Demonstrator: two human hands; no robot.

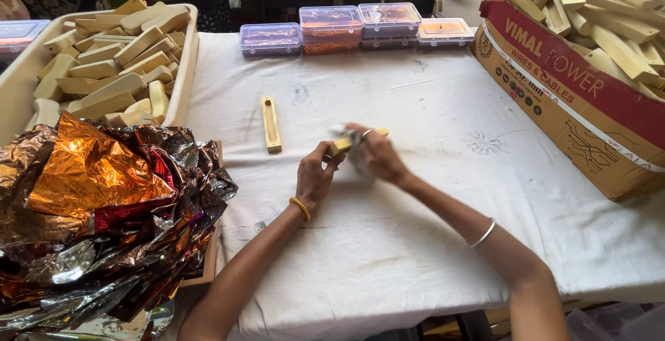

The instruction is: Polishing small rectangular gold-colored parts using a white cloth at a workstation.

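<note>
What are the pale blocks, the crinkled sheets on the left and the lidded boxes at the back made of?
Pale blocks: look like unfinished light wood, matte and cream-yellow; grain too small to confirm. The slotted piece on the cloth matches.
Crinkled sheets: seemingly metallised foil or film, mirror-shiny, copper and silver, sharply creased.
Lidded boxes: probably clear plastic, since contents show through glossy walls.

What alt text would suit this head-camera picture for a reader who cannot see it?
Two hands, the left hand and right hand, hold a small wooden block with a pale cloth over a white-covered table. Another wooden piece lies nearby, beside crumpled foil and a cardboard box of blocks.
</note>
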